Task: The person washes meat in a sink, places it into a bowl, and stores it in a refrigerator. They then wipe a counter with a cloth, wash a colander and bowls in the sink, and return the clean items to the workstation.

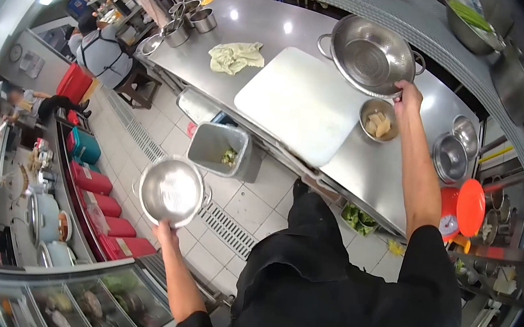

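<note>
My left hand [166, 233] is closed on the near rim of a shiny steel bowl with side handles [171, 190], held out over the floor beside the counter. At the far side of the counter, my right hand [407, 98] grips the rim of a large steel colander [370, 54] with two loop handles. The colander stands next to a white cutting board [302, 100]. Just below my right hand sits a small steel bowl [367, 128] with pale yellowish chunks [378, 125] in it.
A crumpled cloth [236, 58] and steel pots [202, 20] lie along the counter [292, 20]. Below stands a grey bin [219, 148] with scraps. Red scales [459, 210] and nested bowls [451, 157] are at right. A seated person [103, 56] is far left.
</note>
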### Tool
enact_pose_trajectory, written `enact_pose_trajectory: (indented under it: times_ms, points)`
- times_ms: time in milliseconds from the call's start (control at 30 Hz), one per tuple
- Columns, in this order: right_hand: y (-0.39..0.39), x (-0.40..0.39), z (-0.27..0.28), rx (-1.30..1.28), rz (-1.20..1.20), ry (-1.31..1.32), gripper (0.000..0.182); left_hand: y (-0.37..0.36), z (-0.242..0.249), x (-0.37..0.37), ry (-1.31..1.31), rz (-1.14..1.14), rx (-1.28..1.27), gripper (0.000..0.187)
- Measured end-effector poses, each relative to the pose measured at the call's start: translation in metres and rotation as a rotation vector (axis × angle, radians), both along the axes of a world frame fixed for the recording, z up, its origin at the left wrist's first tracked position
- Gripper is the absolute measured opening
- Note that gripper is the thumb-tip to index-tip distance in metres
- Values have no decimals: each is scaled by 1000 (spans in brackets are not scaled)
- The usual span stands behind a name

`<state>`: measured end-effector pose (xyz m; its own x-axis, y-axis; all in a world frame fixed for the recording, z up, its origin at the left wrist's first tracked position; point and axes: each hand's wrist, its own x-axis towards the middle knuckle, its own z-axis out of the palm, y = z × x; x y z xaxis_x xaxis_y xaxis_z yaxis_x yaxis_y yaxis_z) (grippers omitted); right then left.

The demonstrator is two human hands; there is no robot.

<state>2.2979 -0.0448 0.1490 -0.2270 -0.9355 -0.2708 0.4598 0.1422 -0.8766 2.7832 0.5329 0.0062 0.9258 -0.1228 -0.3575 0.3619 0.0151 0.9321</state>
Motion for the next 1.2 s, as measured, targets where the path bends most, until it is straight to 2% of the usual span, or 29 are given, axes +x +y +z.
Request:
enact_pose_trajectory:
  times_ms: [67,200,267,333,367,400,567,667,733,800,867,900,967,1033,1100,1200]
  points:
    - [-48,12,-14,21,-25,-16,11,-106,39,30,-16,-59,-23,56]
    - [-125,14,-61,76,-101,-38,10,-302,84,69,9,-290,-96,51]
    - [-145,12,-74,110,-137,-21,8,-397,94,78,44,-414,-210,48]
    - [-168,-6,-112,133,-161,-40,9,-485,87,92,33,-514,-190,45]
    - [-187,-37,-156,114,-59,90,2,-520,96,85,33,-564,-194,38]
    - [-192,-50,-167,156,-53,150,4,-552,108,74,32,-611,-201,31]
    - [-171,-84,-147,356,-61,557,14,-655,89,89,104,-726,-201,34]
    - [-136,-98,-115,440,-127,1065,21,-677,80,110,154,-722,-176,35]
    - [-93,-62,-74,350,-198,1310,25,-662,101,119,114,-693,-172,32]
    - [-52,23,-45,155,-96,1245,29,-638,105,156,37,-731,-181,31]
    - [-13,168,-18,-60,76,1026,39,-602,112,194,-24,-684,-73,34]
    - [-17,197,-48,-259,352,1321,59,-580,113,213,-40,-639,-89,37]
    - [-23,305,-62,-598,596,1349,67,-536,120,244,-64,-549,-75,43]
    - [-38,398,-77,-663,802,1375,78,-487,125,271,-92,-492,-39,46]
    - [-50,480,-78,-874,829,1463,76,-442,123,299,-102,-460,-39,47]
    - [-73,567,-128,-985,884,1542,68,-384,106,326,-70,-349,8,47]
